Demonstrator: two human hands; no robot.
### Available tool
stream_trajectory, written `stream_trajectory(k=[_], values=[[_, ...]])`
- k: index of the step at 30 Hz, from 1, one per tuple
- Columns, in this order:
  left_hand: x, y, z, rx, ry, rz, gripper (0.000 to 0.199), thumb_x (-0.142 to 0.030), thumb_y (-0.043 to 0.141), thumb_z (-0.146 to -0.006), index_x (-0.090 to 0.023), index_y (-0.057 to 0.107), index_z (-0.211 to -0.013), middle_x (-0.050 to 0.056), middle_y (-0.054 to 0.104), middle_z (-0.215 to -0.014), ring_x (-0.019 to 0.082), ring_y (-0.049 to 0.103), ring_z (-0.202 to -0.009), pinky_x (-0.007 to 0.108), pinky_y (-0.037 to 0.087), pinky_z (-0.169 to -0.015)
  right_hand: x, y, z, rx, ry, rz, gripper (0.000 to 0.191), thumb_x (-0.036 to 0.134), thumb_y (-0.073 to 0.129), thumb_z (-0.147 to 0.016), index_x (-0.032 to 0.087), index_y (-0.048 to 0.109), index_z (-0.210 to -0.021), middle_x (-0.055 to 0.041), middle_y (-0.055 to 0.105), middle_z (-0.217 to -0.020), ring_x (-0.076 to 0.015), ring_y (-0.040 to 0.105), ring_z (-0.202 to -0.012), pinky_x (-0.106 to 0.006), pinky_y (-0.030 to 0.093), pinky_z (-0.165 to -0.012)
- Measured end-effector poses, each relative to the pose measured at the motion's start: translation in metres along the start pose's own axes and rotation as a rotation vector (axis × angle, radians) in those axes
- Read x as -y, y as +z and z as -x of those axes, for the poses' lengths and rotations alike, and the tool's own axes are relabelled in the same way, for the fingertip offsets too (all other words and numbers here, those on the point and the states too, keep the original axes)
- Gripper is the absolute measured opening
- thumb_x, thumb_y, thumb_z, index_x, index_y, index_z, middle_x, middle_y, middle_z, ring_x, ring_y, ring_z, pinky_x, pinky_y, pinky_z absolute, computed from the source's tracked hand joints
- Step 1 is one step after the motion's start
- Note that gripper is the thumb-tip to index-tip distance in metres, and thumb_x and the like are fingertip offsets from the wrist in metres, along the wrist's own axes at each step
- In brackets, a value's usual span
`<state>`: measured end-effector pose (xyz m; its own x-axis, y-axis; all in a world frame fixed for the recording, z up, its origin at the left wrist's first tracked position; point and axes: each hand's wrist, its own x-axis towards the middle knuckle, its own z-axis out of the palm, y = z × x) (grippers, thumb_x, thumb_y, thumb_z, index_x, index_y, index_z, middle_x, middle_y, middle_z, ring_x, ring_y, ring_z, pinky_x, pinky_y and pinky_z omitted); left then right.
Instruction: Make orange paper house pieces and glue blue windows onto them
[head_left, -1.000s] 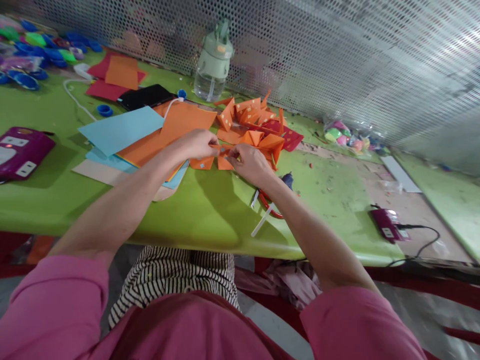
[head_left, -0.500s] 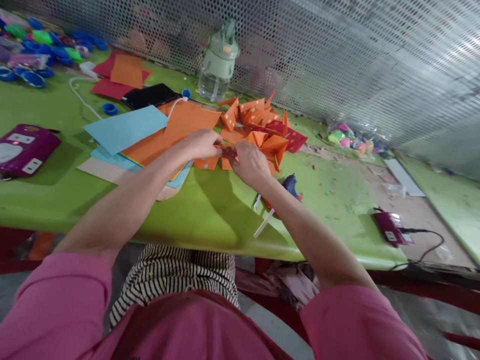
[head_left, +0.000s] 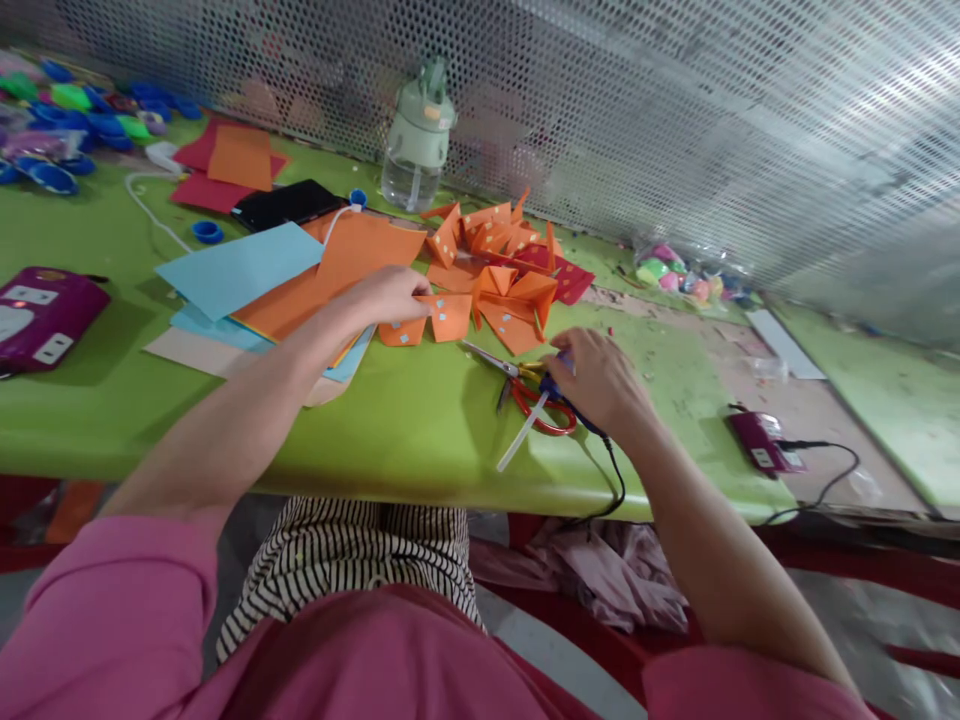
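Observation:
My left hand (head_left: 397,296) is closed on the edge of a small orange paper piece (head_left: 451,317) with pale squares on it. To the right, my right hand (head_left: 597,372) has its fingers wrapped round a blue glue gun (head_left: 557,380), from which a whitish glue stick (head_left: 523,432) sticks out. Under the glue gun lie scissors with red handles (head_left: 564,425) and something with yellow handles. Folded orange paper shapes (head_left: 499,235) stand in a cluster behind the hands, beside a red dotted paper (head_left: 574,282).
Orange and blue sheets (head_left: 244,265) and a black phone (head_left: 289,204) lie left. A bottle (head_left: 417,140) stands at the back. Purple power strips (head_left: 49,318) sit at both sides; a dark cord hangs over the front edge.
My right hand has let go of the orange paper and moved right and toward me, onto the glue gun. The left hand still holds the paper, which now shows its flat face.

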<state>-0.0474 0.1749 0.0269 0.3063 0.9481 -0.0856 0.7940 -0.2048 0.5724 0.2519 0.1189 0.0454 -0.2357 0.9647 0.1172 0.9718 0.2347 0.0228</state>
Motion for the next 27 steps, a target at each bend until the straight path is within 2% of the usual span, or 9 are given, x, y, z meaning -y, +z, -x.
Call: stream_trajectory(k=[4, 6, 8, 12, 15, 18, 20, 24, 27], values=[[0.002, 0.002, -0.002, -0.024, 0.004, 0.026, 0.023, -0.032, 0.062, -0.083, -0.019, 0.076, -0.094, 0.003, 0.073, -0.079, 0.016, 0.063, -0.066, 0.026, 0.04, -0.062, -0.029, 0.0, 0.038, 0.121, 0.002, 0.025, 0.035, 0.032, 0.049, -0.092, 0.014, 0.065, -0.118, -0.0186, 0.073, -0.108, -0.036, 0.068, -0.1, -0.049, 0.052, -0.087], [0.004, 0.003, -0.003, -0.046, 0.0, 0.04, 0.021, -0.033, 0.065, -0.082, -0.019, 0.076, -0.092, 0.003, 0.074, -0.081, 0.017, 0.064, -0.069, 0.026, 0.04, -0.063, -0.03, 0.0, 0.048, 0.093, -0.039, -0.015, 0.037, 0.035, 0.049, -0.094, 0.015, 0.064, -0.121, -0.0182, 0.073, -0.112, -0.0356, 0.068, -0.104, -0.049, 0.052, -0.089], [0.005, 0.003, -0.003, -0.059, -0.009, 0.058, 0.02, -0.033, 0.067, -0.08, -0.019, 0.076, -0.09, 0.004, 0.074, -0.081, 0.018, 0.063, -0.07, 0.027, 0.04, -0.063, -0.023, 0.0, 0.05, 0.006, -0.089, -0.075, 0.035, 0.039, 0.052, -0.094, 0.018, 0.065, -0.119, -0.0171, 0.072, -0.113, -0.0347, 0.067, -0.107, -0.049, 0.051, -0.092], [0.009, 0.004, -0.004, -0.052, -0.035, 0.202, 0.016, -0.035, 0.072, -0.077, -0.019, 0.073, -0.082, 0.002, 0.071, -0.076, 0.017, 0.06, -0.066, 0.028, 0.039, -0.061, 0.008, 0.007, 0.026, -0.154, -0.134, -0.225, 0.02, 0.039, 0.064, -0.091, 0.022, 0.067, -0.101, -0.0125, 0.072, -0.102, -0.0319, 0.066, -0.102, -0.048, 0.051, -0.091], [0.01, 0.003, -0.005, -0.07, -0.016, 0.373, 0.018, -0.036, 0.076, -0.074, -0.019, 0.07, -0.077, 0.0, 0.067, -0.071, 0.015, 0.056, -0.064, 0.027, 0.038, -0.06, 0.034, 0.018, -0.006, -0.219, -0.074, -0.459, 0.019, 0.037, 0.069, -0.087, 0.023, 0.063, -0.098, -0.0105, 0.071, -0.105, -0.0263, 0.065, -0.093, -0.044, 0.052, -0.085], [0.006, 0.001, -0.005, -0.096, 0.025, 0.564, 0.016, -0.033, 0.075, -0.075, -0.019, 0.069, -0.079, -0.002, 0.065, -0.072, 0.012, 0.055, -0.067, 0.025, 0.039, -0.063, 0.053, 0.026, -0.033, -0.186, 0.007, -0.721, 0.023, 0.042, 0.067, -0.087, 0.023, 0.057, -0.092, -0.0074, 0.068, -0.098, -0.0211, 0.063, -0.085, -0.04, 0.052, -0.078], [0.001, 0.0, -0.004, -0.11, 0.043, 0.692, 0.015, -0.031, 0.073, -0.076, -0.018, 0.069, -0.082, -0.001, 0.067, -0.076, 0.012, 0.057, -0.07, 0.025, 0.041, -0.067, 0.06, 0.028, -0.043, -0.223, 0.038, -0.84, 0.022, 0.043, 0.064, -0.088, 0.023, 0.054, -0.089, -0.0053, 0.066, -0.095, -0.0188, 0.062, -0.082, -0.037, 0.051, -0.076], [-0.008, 0.0, -0.003, -0.128, 0.041, 0.866, 0.015, -0.028, 0.071, -0.078, -0.017, 0.066, -0.087, 0.001, 0.072, -0.087, 0.014, 0.064, -0.079, 0.027, 0.048, -0.077, 0.067, 0.029, -0.049, -0.497, -0.007, -0.851, 0.019, 0.037, 0.068, -0.086, 0.025, 0.054, -0.092, -0.005, 0.064, -0.103, -0.0179, 0.06, -0.089, -0.036, 0.051, -0.079], [-0.008, 0.0, -0.002, -0.1, 0.064, 0.885, 0.016, -0.028, 0.069, -0.08, -0.017, 0.068, -0.092, 0.003, 0.076, -0.094, 0.016, 0.068, -0.087, 0.029, 0.05, -0.082, 0.068, 0.032, -0.056, -0.503, -0.016, -0.933, 0.017, 0.035, 0.066, -0.088, 0.026, 0.053, -0.095, -0.0028, 0.063, -0.099, -0.0153, 0.058, -0.081, -0.034, 0.052, -0.074]])
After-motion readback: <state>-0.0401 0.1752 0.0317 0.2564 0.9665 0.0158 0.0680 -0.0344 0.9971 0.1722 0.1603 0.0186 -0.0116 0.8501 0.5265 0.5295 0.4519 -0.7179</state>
